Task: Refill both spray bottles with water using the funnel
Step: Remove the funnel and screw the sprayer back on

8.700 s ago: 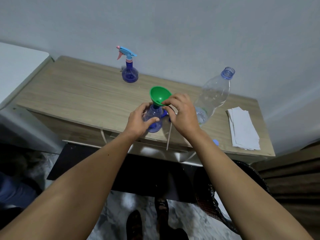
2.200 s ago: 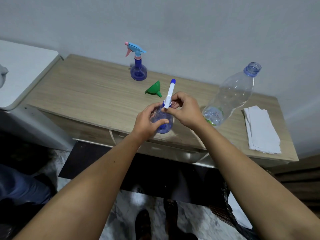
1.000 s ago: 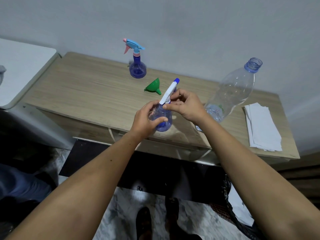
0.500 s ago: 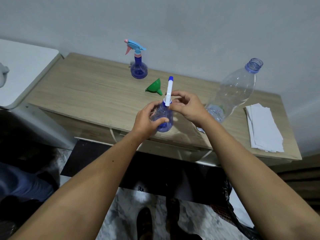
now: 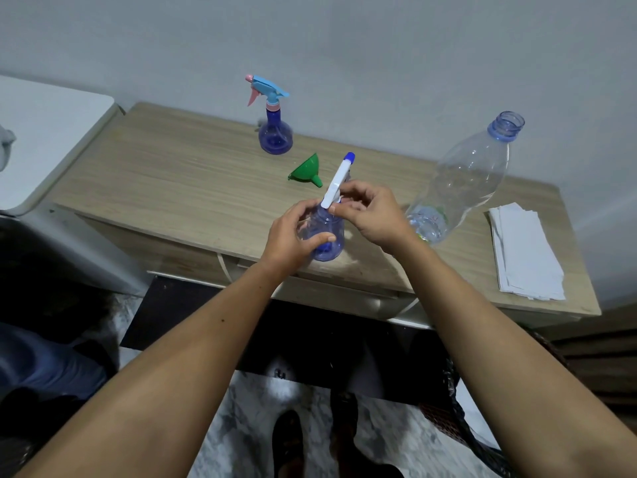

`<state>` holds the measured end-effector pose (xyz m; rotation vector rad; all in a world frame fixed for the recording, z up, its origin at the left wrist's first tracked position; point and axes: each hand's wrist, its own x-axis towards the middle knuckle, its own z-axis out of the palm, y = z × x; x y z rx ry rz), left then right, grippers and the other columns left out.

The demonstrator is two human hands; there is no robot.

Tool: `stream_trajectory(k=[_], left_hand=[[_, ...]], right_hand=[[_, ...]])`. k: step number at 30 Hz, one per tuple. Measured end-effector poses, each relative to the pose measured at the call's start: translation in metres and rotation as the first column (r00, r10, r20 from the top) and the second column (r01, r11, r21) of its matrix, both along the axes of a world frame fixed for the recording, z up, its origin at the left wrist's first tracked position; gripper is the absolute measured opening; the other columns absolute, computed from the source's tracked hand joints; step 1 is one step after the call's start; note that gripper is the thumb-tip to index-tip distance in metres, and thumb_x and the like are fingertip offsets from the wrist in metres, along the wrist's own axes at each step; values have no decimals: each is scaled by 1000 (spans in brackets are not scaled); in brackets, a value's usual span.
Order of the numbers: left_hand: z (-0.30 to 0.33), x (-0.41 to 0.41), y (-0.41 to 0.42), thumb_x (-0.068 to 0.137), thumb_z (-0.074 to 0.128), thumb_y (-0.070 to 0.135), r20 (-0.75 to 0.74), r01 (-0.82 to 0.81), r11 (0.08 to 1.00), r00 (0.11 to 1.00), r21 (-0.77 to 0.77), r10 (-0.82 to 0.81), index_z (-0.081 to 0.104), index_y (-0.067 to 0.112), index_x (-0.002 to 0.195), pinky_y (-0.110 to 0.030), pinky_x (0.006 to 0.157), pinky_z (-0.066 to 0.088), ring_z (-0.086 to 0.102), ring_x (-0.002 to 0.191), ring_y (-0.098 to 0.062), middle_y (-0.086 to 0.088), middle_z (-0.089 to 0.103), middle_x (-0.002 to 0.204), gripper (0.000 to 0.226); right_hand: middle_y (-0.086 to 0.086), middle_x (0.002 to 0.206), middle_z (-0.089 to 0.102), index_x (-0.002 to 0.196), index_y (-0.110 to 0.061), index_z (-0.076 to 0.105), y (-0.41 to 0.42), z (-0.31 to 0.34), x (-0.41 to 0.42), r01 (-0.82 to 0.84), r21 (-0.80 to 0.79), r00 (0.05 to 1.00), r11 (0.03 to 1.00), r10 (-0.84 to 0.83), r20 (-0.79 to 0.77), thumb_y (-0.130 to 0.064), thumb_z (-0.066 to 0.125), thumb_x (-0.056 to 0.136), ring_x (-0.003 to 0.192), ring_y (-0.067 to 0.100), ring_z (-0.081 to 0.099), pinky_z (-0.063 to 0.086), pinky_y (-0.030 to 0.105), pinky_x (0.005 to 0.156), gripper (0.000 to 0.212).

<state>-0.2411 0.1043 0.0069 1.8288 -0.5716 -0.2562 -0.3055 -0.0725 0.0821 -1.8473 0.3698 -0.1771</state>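
A small blue spray bottle stands near the front edge of the wooden table. My left hand grips its round body. My right hand pinches the white spray head with its blue tip, which sits tilted on the bottle's neck. The green funnel lies on its side just behind my hands. A second blue spray bottle with a light-blue and pink trigger head stands upright at the back. A large clear water bottle, uncapped, stands to the right with a little water at the bottom.
A stack of white paper napkins lies at the table's right end. A white appliance top borders the table on the left. The wall runs close behind the table. Below the table's front edge are the floor and my feet.
The funnel left the near bottle's neck and now lies on the table. The white spray head is on that bottle; over the last second my right hand has turned it back and forth.
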Motion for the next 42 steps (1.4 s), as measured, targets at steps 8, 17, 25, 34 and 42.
stream_trajectory(k=[8, 17, 25, 34, 42], left_hand=[[-1, 0, -1, 76, 95, 17, 15, -2, 1000, 1000, 16, 2, 66, 14, 134, -26, 96, 58, 70, 112, -13, 1, 74, 119, 65], [-5, -4, 1, 81, 90, 21, 50, 0, 1000, 999, 14, 0, 61, 15, 145, -41, 104, 58, 68, 120, -14, 2, 72, 132, 70], [-20, -1, 22, 78, 95, 36, 26, 44, 996, 999, 71, -46, 30, 13, 166, -17, 116, 39, 45, 147, -6, 8, 41, 164, 112], [-40, 50, 85, 102, 65, 48, 295, -87, 856, 952, 510, -79, 44, 14, 157, -54, 122, 39, 39, 154, -27, -9, 44, 164, 68], [-67, 83, 103, 107, 35, 63, 221, -113, 599, 969, 793, -109, 5, 4, 169, -46, 133, 0, -7, 165, -31, -17, -1, 178, 90]], right_hand=[[-8, 88, 74, 104, -19, 76, 15, -1, -4, 78, -101, 995, 992, -71, 70, -4, 85, 83, 81, 7, 69, 63, 34, 89, 27], [5, 108, 75, 111, -16, 71, 22, -1, -11, 120, -73, 985, 990, -109, 137, -1, 83, 84, 85, 0, 71, 59, 22, 84, 33], [3, 136, 51, 127, -24, 53, 30, -11, -13, 265, -100, 935, 959, -230, 270, -23, 91, 74, 110, 12, 60, 58, 36, 91, 66], [-11, 132, 61, 147, -14, 50, 35, -20, 1, 111, 15, 971, 994, -112, 210, -15, 80, 89, 111, 12, 66, 54, 33, 104, 65], [5, 142, 62, 146, -17, 53, 40, -16, 5, 24, 167, 987, 986, -50, 154, -13, 82, 87, 89, 17, 70, 59, 42, 95, 66]])
